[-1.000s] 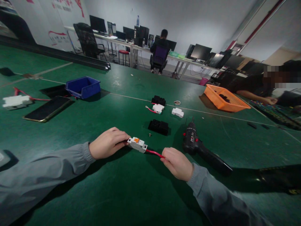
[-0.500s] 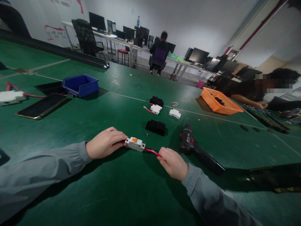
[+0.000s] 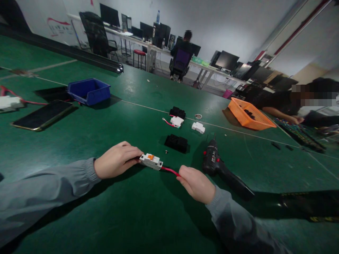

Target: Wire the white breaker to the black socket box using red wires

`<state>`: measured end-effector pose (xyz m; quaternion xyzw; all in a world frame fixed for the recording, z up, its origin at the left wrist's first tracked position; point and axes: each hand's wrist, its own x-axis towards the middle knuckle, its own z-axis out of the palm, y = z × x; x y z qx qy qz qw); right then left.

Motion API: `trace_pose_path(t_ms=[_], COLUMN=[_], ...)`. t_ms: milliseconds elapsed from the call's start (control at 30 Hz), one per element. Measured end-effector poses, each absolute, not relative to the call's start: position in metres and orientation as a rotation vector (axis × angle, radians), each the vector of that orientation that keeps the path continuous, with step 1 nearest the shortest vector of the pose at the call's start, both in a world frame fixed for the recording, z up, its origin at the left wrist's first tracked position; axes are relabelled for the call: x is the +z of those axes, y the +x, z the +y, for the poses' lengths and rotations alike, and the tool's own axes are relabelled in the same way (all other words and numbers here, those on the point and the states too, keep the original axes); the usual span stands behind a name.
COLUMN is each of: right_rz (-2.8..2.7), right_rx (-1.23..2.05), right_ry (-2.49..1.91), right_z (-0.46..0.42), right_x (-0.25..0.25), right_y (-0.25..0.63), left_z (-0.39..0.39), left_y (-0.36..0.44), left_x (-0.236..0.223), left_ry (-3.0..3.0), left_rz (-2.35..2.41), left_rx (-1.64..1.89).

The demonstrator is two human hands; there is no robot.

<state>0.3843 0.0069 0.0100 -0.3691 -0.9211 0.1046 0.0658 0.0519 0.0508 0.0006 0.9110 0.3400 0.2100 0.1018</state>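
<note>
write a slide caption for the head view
Left fingers hold a boxy white plastic breaker with an orange toggle; right fingers hold its thin red wire.

My left sleeve (image 3: 53,187) and right sleeve (image 3: 238,220): long, plain blue-grey, loose cloth, creased along the forearms. Left cuff (image 3: 93,169) gathered, snug at the wrist; right cuff (image 3: 212,197) same grey. Right sleeve darkens in shadow lower down. My left hand (image 3: 118,161) and right hand (image 3: 196,185) are bare.
</note>
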Motion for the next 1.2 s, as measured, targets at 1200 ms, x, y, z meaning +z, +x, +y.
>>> trace_pose_path(t_ms=[1200], right_rz=[-2.829], right_rx=[0.253], right_ry=[-0.97], right_z=[0.016], right_x=[0.005], right_y=[0.386], left_z=[0.055], left_y=[0.049], left_x=[0.001], left_ry=[2.726], left_rz=[0.98], left_rx=[0.652])
